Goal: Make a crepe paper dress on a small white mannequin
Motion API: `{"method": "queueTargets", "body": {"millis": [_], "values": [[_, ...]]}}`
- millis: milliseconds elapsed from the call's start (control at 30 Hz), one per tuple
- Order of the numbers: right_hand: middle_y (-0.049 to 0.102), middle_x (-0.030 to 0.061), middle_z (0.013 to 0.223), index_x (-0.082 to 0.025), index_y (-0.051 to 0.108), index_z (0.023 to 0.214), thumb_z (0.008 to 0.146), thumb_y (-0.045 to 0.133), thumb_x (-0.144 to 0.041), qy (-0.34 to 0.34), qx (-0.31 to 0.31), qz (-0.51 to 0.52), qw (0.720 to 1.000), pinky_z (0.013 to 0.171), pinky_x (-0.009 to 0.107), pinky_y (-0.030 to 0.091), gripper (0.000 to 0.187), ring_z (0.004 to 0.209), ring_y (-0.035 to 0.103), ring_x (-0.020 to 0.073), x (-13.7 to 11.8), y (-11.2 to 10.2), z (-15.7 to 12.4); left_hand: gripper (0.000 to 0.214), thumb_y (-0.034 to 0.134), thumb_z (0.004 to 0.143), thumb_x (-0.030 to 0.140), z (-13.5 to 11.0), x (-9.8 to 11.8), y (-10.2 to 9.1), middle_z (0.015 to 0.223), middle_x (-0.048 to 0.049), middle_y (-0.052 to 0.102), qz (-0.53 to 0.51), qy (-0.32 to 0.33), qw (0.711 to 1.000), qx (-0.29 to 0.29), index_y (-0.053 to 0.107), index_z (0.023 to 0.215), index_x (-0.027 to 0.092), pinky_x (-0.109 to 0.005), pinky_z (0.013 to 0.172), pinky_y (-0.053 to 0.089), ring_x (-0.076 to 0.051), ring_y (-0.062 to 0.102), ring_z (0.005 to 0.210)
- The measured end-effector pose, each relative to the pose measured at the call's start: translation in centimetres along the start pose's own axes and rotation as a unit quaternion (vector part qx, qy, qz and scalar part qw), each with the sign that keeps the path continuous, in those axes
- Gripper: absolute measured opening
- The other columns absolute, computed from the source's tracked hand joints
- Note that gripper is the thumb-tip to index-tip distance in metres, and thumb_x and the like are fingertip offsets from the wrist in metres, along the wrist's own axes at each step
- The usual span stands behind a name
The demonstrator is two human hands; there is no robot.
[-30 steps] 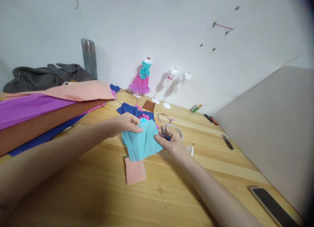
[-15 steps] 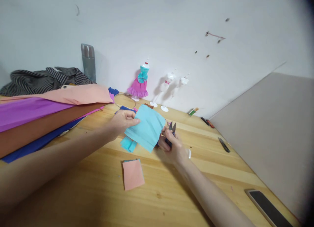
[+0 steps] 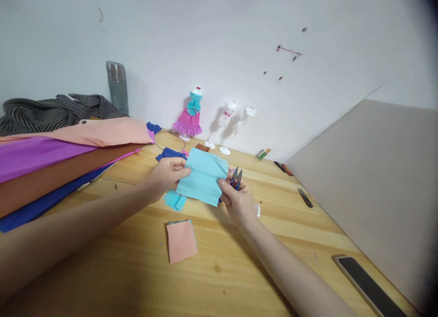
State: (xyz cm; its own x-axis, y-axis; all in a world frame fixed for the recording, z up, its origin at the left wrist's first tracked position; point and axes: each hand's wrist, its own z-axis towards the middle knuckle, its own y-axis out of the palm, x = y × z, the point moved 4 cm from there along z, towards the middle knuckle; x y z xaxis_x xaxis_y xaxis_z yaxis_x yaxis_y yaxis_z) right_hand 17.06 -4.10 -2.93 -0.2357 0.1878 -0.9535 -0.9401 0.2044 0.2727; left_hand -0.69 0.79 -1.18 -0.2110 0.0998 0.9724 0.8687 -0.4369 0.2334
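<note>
A light blue sheet of crepe paper (image 3: pixel 203 176) is held up above the table between my two hands. My left hand (image 3: pixel 170 174) pinches its left edge between thumb and fingers. On the right edge, the thumb of my right hand (image 3: pixel 237 197) presses the sheet, while the same hand also holds scissors (image 3: pixel 236 178) with the blades pointing up and slightly apart. Below the sheet lie small light blue paper pieces (image 3: pixel 175 200). Nearer to me is a pink square stack (image 3: pixel 182 242), with a blue edge showing beneath.
Rolls of coloured paper (image 3: pixel 82 135) and a striped cloth (image 3: pixel 61 108) lie left, by a grey bottle (image 3: pixel 117 86). At the wall stand a dressed mini mannequin (image 3: pixel 190 116) and two white ones (image 3: pixel 224 121). A phone (image 3: pixel 367 283) and a black cutter (image 3: pixel 305 198) lie right.
My right thumb has come onto the sheet's right edge, and the sheet is now stretched flatter and more level between both hands. The camera view has shifted slightly right.
</note>
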Motion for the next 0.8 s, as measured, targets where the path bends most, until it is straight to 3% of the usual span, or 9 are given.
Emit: {"method": "queueTargets", "body": {"millis": [133, 233, 433, 633, 800], "values": [[0.034, -0.0117, 0.043, -0.019, 0.06, 0.067, 0.053, 0.082, -0.028, 0.0, -0.006, 0.024, 1.0, 0.038, 0.021, 0.013, 0.027, 0.034, 0.018, 0.0021, -0.3, 0.0, 0.1, 0.024, 0.076, 0.065, 0.028, 0.2, -0.6, -0.1, 0.071, -0.0021, 0.07, -0.069, -0.022, 0.996, -0.042, 0.069, 0.085, 0.014, -0.031, 0.067, 0.053, -0.015, 0.064, 0.064], [0.03, -0.0121, 0.037, -0.019, 0.064, 0.065, 0.055, 0.077, -0.025, 0.022, -0.036, 0.036, 0.998, 0.038, 0.021, 0.013, 0.017, 0.033, 0.018, 0.0031, -0.3, 0.0, 0.0, 0.022, 0.075, 0.066, 0.026, 0.5, -0.7, -0.5, 0.071, -0.003, 0.071, -0.087, -0.027, 0.995, -0.051, 0.072, 0.085, 0.015, -0.03, 0.064, 0.052, -0.015, 0.065, 0.062], [0.032, -0.0097, 0.037, -0.02, 0.069, 0.063, 0.059, 0.069, -0.022, 0.021, -0.053, 0.007, 0.998, 0.039, 0.022, 0.018, 0.005, 0.034, 0.024, 0.0053, -0.4, -0.4, -0.1, 0.013, 0.071, 0.07, 0.021, 0.8, -0.4, -1.4, 0.076, -0.003, 0.072, -0.016, 0.024, 0.996, -0.09, 0.075, 0.081, 0.016, -0.023, 0.062, 0.047, -0.012, 0.062, 0.063], [0.03, -0.0103, 0.037, -0.019, 0.066, 0.062, 0.055, 0.068, -0.022, 0.047, -0.048, 0.015, 0.998, 0.04, 0.021, 0.014, 0.008, 0.034, 0.021, 0.0043, -0.2, -0.1, 0.0, 0.013, 0.068, 0.067, 0.02, 1.0, 0.6, -1.7, 0.078, -0.0047, 0.074, 0.103, 0.103, 0.988, -0.06, 0.078, 0.075, 0.018, -0.024, 0.071, 0.048, -0.015, 0.064, 0.074], [0.033, -0.0077, 0.038, -0.018, 0.067, 0.064, 0.063, 0.068, -0.035, 0.042, -0.069, 0.019, 0.997, 0.04, 0.023, 0.019, 0.017, 0.035, 0.025, 0.0066, -0.3, 0.0, -0.1, 0.015, 0.067, 0.067, 0.02, 1.1, 0.2, -1.7, 0.085, -0.0068, 0.075, 0.107, 0.077, 0.989, -0.073, 0.078, 0.076, 0.018, -0.028, 0.076, 0.049, -0.019, 0.065, 0.082]]}}
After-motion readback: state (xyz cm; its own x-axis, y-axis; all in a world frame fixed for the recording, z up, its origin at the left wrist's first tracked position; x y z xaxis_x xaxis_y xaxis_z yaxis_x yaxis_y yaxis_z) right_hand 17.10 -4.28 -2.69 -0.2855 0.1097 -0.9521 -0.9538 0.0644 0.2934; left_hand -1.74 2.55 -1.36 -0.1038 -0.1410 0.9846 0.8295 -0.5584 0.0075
